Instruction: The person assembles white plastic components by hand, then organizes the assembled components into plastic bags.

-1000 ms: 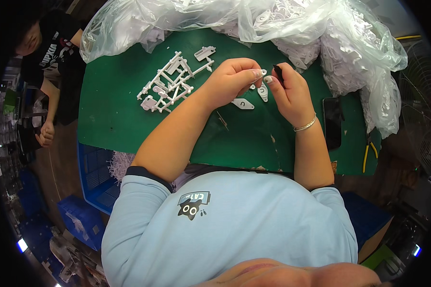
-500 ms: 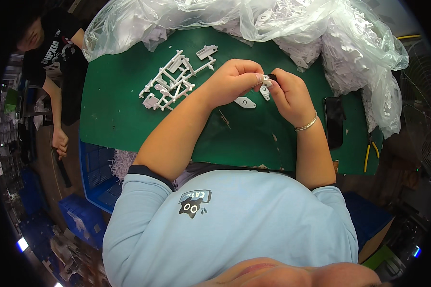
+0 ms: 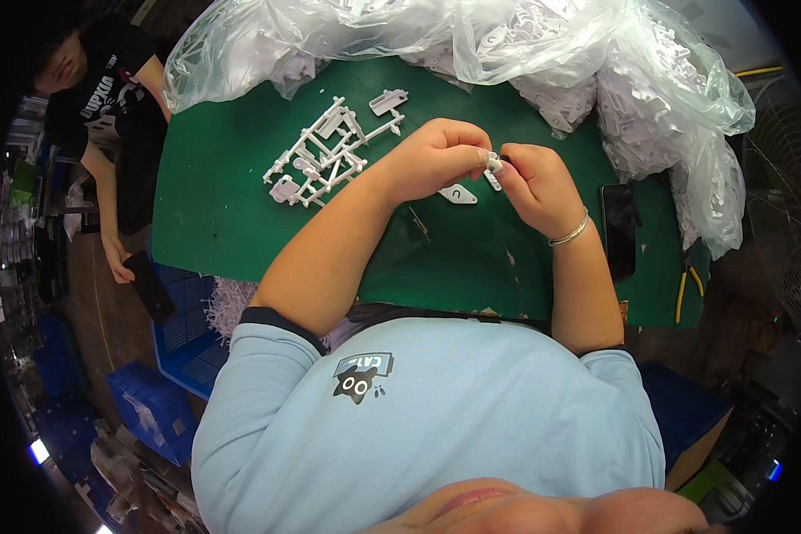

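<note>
Near the middle of the green table, my left hand [image 3: 438,160] is closed, thumb and forefinger pinching a small white plastic part [image 3: 493,164]. Fingertip to fingertip with it, my right hand [image 3: 543,189] is also closed on that part. A small dark bit shows by the right fingers; its kind is hidden. Just below the fingertips a second white piece [image 3: 492,182] is partly covered. A flat white plastic tag [image 3: 459,194] with a curved mark lies on the table beneath my left hand. To the left rests a white plastic sprue frame [image 3: 336,158] with several parts attached.
Clear plastic bags [image 3: 659,98] full of white parts line the far edge of the green table [image 3: 231,214]. A black phone [image 3: 618,230] and yellow-handled pliers [image 3: 683,289] lie at right. A blue crate [image 3: 182,307] stands left, near another person [image 3: 107,98] holding a dark flat object.
Both hands stay together, fingers shifting slightly around the white part. The second white piece below them is now more hidden. At left, the other person's hand and dark object have moved right.
</note>
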Tool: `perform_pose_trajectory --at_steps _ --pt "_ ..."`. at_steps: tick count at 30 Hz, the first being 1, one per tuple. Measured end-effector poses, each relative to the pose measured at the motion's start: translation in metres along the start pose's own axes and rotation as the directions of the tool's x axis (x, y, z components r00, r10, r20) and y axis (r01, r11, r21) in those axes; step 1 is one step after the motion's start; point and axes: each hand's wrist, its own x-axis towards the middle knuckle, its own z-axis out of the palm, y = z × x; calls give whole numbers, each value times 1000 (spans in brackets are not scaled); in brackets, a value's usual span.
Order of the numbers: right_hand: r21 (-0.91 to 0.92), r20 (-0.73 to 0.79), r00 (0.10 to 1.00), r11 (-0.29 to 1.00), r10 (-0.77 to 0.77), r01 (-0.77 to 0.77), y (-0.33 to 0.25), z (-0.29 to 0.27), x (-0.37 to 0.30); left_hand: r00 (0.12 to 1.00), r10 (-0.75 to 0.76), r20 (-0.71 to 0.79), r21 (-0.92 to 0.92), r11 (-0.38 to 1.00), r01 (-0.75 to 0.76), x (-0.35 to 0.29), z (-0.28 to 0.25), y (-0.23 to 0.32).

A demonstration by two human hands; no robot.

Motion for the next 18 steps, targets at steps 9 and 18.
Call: perform_pose_trajectory --at_steps 9,18 --pt "-64 -126 992 998 -17 9 9 -4 1 961 104 -258 24 995 -101 3 1 -4" --pt "-196 -196 957 947 215 -253 21 -6 0 813 176 -554 222 973 -59 -7 9 7"
